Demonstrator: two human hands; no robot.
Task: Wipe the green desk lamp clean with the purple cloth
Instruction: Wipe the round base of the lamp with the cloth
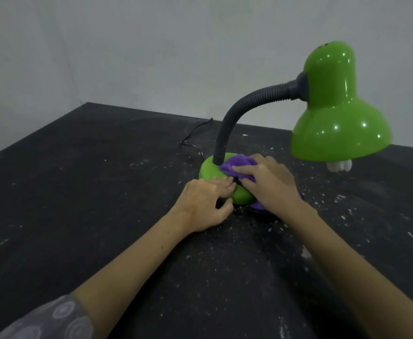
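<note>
Your right hand (271, 182) presses the purple cloth (237, 163) onto the lamp base (211, 171) on the surface (103, 192); your left hand (205, 204) steadies the base, seemingly clasping its edge. Push hard and the top-heavy green desk lamp (335, 106) may tip.

the right hand (269, 182) covers most of the purple cloth (234, 163) and the near right side of the lamp base (210, 170). the shade (335, 113) hides most of the white bulb (338, 165). the cord (195, 135) fades against the dark desk (78, 192). the frame's bottom edge cuts both forearms.
</note>
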